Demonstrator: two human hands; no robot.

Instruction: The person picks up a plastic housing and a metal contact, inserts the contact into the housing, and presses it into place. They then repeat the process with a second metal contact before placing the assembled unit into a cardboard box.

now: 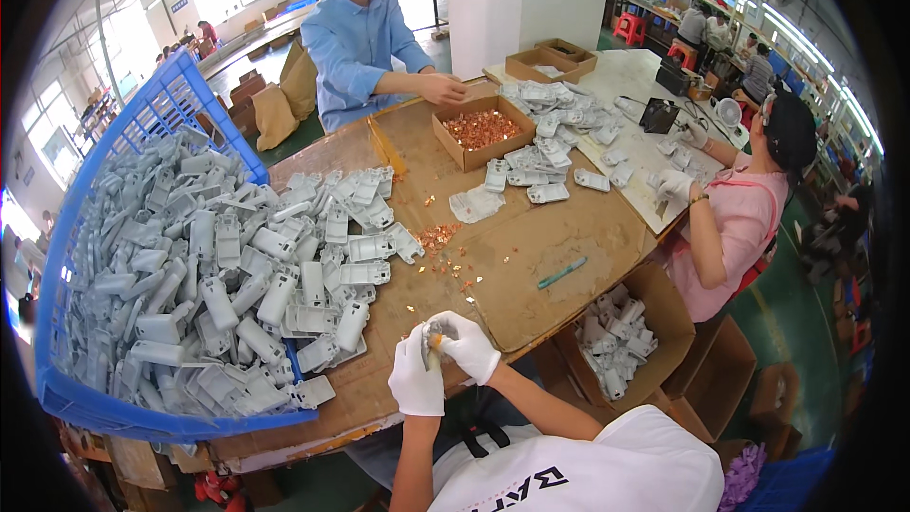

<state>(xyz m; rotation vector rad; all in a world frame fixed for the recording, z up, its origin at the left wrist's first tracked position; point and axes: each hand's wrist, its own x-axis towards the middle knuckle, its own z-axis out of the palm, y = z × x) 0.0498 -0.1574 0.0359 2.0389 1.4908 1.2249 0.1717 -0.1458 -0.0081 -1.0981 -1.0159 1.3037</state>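
Pinches a small greyish piece [433,334], mostly hidden, between left white-gloved hand [417,379] and right white-gloved hand [469,346], probably for steadiness, at the near edge of the brown cardboard-topped table [517,228]. Has a large blue lattice-sided plastic basket [123,417] at the left edge, an open brown cardboard box [498,154] toward the far edge. Has pale grey hollow plastic shells [314,282] spilling inward, likely for easy reach, and tiny copper-coloured bits [482,130] boxed, presumably against scattering.
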